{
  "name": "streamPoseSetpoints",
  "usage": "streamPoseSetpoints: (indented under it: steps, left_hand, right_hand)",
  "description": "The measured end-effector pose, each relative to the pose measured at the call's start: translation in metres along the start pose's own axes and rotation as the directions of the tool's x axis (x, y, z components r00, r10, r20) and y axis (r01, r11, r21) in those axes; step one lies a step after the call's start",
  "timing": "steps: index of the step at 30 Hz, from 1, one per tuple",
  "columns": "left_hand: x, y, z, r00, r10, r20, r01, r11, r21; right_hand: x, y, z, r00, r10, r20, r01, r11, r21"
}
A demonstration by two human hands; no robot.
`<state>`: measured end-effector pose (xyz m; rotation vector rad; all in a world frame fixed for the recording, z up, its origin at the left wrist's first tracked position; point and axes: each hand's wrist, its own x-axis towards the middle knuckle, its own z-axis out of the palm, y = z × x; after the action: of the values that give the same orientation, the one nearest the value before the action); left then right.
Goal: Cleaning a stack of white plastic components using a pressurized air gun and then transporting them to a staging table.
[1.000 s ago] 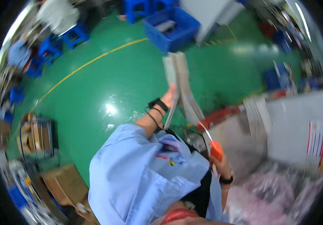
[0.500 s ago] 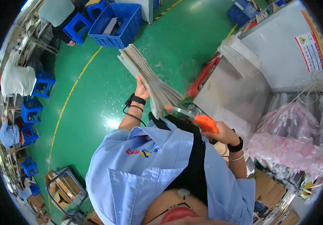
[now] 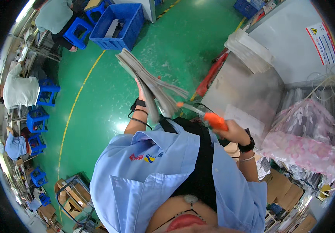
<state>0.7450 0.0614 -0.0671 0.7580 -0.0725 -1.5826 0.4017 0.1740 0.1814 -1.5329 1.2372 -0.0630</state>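
Observation:
My left hand is wrapped round a thick bundle of long, thin off-white sheets and holds it up in front of my body. The near end of the bundle splays apart, with some sheets bending away to the right. Most of the left fingers are hidden behind it. In my right hand is an orange blow gun. Its pale nozzle ends in an orange tip that points left at the loose sheet ends, a little apart from them.
On the right, a metal-topped table carries another stack of pale sheets. Pink patterned plastic hangs nearby. A blue crate stands ahead, and a cart with cardboard boxes is at lower left. People sit along the left benches.
The bundle has tilted left and its sheets have fanned apart into separate portions. My right hand has shifted slightly right with the blow gun.

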Motion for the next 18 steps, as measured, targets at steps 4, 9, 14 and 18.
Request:
streamPoseSetpoints:
  steps: [4, 9, 14, 18]
  left_hand:
    - [-0.015, 0.000, 0.027, 0.996, -0.087, -0.006, 0.085, 0.984, -0.157]
    - [-0.003, 0.001, 0.010, 0.995, -0.091, 0.037, 0.094, 0.990, -0.106]
    - [-0.004, -0.006, 0.009, 0.995, -0.088, 0.055, 0.097, 0.979, -0.179]
    - [0.029, -0.006, -0.053, 0.942, -0.263, 0.208, 0.327, 0.861, -0.391]
  right_hand:
    - [0.007, 0.016, 0.002, 0.991, 0.045, -0.122, -0.023, 0.985, 0.172]
    - [0.004, 0.004, 0.003, 0.994, 0.008, -0.109, 0.013, 0.981, 0.191]
    - [0.004, 0.011, 0.002, 0.994, 0.036, 0.104, -0.053, 0.985, 0.164]
    - [0.007, 0.010, 0.000, 0.996, 0.002, 0.084, -0.010, 0.996, 0.094]
